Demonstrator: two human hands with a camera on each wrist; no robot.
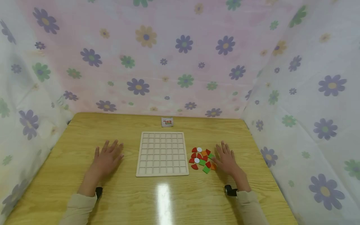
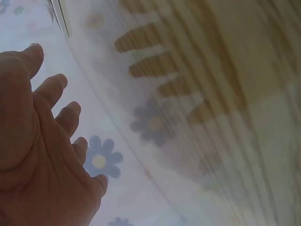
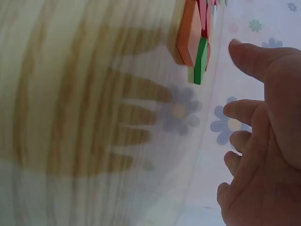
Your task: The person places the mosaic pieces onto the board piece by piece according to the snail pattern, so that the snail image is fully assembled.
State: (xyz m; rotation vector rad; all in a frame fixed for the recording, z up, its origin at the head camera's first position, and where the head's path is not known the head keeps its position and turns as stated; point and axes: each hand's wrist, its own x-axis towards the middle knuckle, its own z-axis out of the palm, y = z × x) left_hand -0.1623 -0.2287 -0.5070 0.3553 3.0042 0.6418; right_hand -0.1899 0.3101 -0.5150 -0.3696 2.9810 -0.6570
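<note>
A pale square grid board (image 1: 162, 154) lies on the wooden table between the two hands. To its right is a loose cluster of small flat pieces: red wedges (image 1: 194, 167), white discs (image 1: 197, 160), green squares (image 1: 206, 169) and orange squares (image 1: 204, 153). My left hand (image 1: 104, 160), left of the board, hovers palm down with fingers spread, holding nothing. Just right of the pieces is my right hand (image 1: 227, 160), its fingers also spread and its palm empty. In the right wrist view an orange piece (image 3: 189, 35) and a green piece (image 3: 201, 61) show beyond the thumb.
A small printed packet (image 1: 167, 122) lies behind the board near the table's back edge. Flowered cloth (image 1: 168, 56) hangs behind the table and along both sides. A glare streak falls on the table (image 1: 126, 200) in front.
</note>
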